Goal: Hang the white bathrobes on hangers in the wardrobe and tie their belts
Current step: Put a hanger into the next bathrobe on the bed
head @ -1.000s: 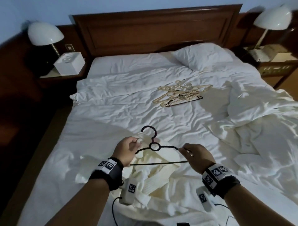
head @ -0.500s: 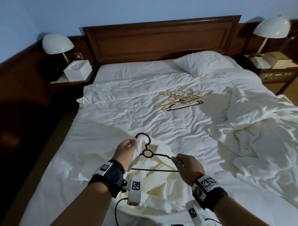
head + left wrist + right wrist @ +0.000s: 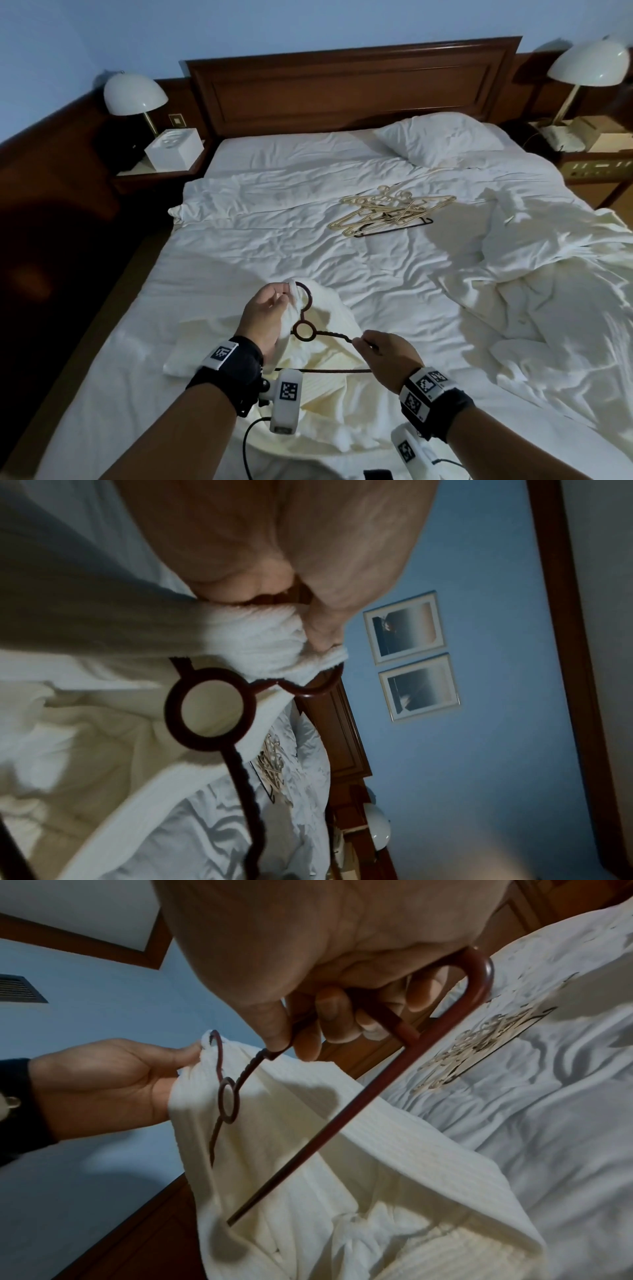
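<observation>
Dark red plastic hanger (image 3: 310, 337), ring below hook, ridged shoulders, thin straight bottom bar, held above bed (image 3: 274, 240). Left hand (image 3: 265, 318) fingers pinching fluffy white robe (image 3: 329, 380) fabric against hook. Right hand (image 3: 388, 359) fingers curled round right shoulder. Ribbed robe draped below onto wrinkled sheet. Pale hangers (image 3: 387, 214) heaped mid-bed.

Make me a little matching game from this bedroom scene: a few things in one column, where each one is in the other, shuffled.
Things:
1. dark red hanger
2. pile of pale hangers
3. pillow
4. white box

Places:
A. at the headboard end of the bed
B. on the nightstand beside a lamp
C. held in both hands over a white bathrobe
D. lying mid-bed on the sheet

Pairs: 1-C, 2-D, 3-A, 4-B
</observation>
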### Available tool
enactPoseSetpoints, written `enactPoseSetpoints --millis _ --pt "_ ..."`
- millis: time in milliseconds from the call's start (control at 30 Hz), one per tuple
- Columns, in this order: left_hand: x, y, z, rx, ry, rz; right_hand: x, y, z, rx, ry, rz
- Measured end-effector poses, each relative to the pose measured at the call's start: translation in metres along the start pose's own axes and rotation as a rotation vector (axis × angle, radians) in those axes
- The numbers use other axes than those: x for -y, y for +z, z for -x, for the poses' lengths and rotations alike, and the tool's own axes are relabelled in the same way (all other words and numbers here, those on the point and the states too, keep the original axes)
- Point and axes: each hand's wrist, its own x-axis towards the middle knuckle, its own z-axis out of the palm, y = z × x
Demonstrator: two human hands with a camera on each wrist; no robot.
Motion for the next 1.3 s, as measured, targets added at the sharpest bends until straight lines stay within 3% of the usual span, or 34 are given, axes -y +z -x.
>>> enactPoseSetpoints --millis 100,233,433,567,733,833,1000,1133,1300 --pt "0.001 -0.001 0.000 -0.012 0.094 -0.209 -0.001 -0.006 -0.008 -0.003 -0.062 0.089" --pt "-0.005 -0.005 -0.002 -0.008 0.061 -0.309 -0.001 -0.018 -0.024 -0.013 -0.126 0.136" --pt "-0.005 -0.006 0.010 0.234 0.089 -0.475 -0.009 -0.022 -0.040 -0.013 -0.086 0.048" --pt "0.008 -0.009 0.019 0.325 0.128 -0.758 -0.010 -0.022 -0.043 0.037 -0.026 -0.056" --pt "0.027 -0.016 0.030 0.357 -0.006 -0.951 -0.002 -0.016 -0.047 0.174 -0.045 -0.047" --pt "0.028 -0.016 0.032 0.419 0.102 -1.018 0.008 -0.005 -0.054 0.388 -0.025 0.147" --pt "0.031 -0.022 0.033 0.537 0.177 -1.120 0.020 0.026 -0.054 0.472 -0.116 0.250" --pt "0.030 -0.035 0.034 0.520 0.138 -1.080 0.034 0.042 -0.048 0.445 -0.180 0.350" --pt "0.029 -0.059 0.031 0.476 0.137 -1.133 0.044 0.036 -0.061 0.188 -0.198 0.438"
